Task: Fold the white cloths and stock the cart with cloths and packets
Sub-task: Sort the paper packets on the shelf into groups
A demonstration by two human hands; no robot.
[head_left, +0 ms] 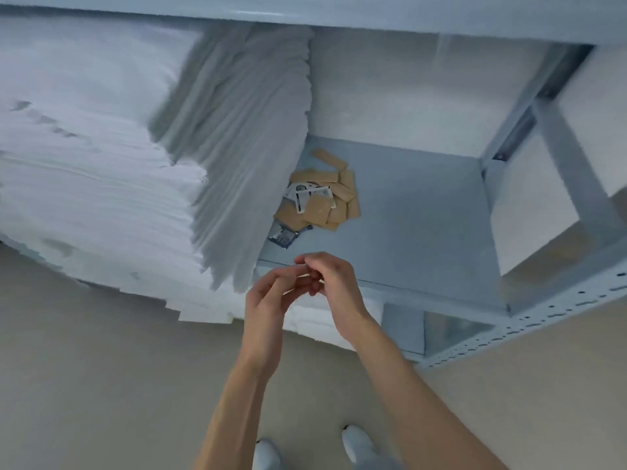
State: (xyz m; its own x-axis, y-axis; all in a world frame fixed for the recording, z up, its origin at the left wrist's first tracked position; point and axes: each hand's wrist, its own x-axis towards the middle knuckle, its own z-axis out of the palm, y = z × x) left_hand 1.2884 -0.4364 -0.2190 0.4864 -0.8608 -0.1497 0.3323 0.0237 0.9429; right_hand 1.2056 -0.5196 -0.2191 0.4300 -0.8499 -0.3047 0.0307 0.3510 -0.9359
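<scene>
Several tan and white packets [324, 198] lie in a loose pile on the grey-blue shelf [417, 212] of the cart. To their left, tall stacks of folded white cloths [95, 184] fill the shelf, and one stack [244, 140] leans toward the packets. My left hand [271, 293] and my right hand [329, 279] meet at the shelf's front edge, below the pile. Their curled fingertips pinch a small thin pale piece [303, 275] between them; it looks like a packet, though most of it is hidden.
The shelf above [339, 15] overhangs the opening. A perforated metal rail [543, 313] and an upright post [573, 164] frame the right side. More white cloths [315, 323] lie on the level below. Beige floor and my two white shoes [356, 442] are beneath.
</scene>
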